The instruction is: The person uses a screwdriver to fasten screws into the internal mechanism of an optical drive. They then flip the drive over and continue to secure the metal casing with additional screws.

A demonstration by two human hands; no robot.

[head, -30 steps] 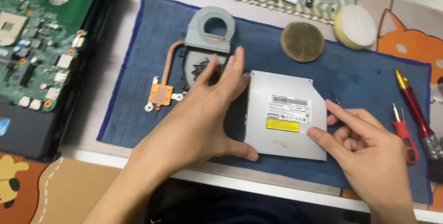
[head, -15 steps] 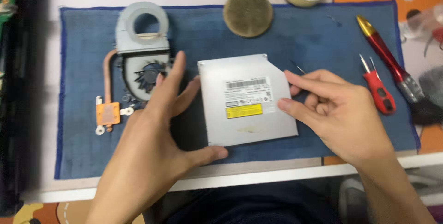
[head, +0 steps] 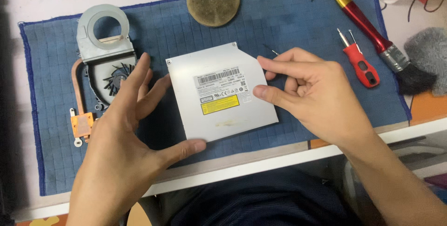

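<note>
Steadying a slim silver optical drive (head: 219, 91) flat on the blue mat (head: 298, 21), between both hands: left hand (head: 125, 133) spread along its edge, right hand (head: 312, 95) pinching its side. Probably calls next for a firmer grip.

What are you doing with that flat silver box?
A person's two hands hold a slim silver optical disc drive flat on a blue mat. The left hand braces its left and bottom edges, and the right hand grips its right edge. A laptop cooling fan with a copper heat pipe lies to the left. A red screwdriver and a red-handled brush lie to the right.
</note>
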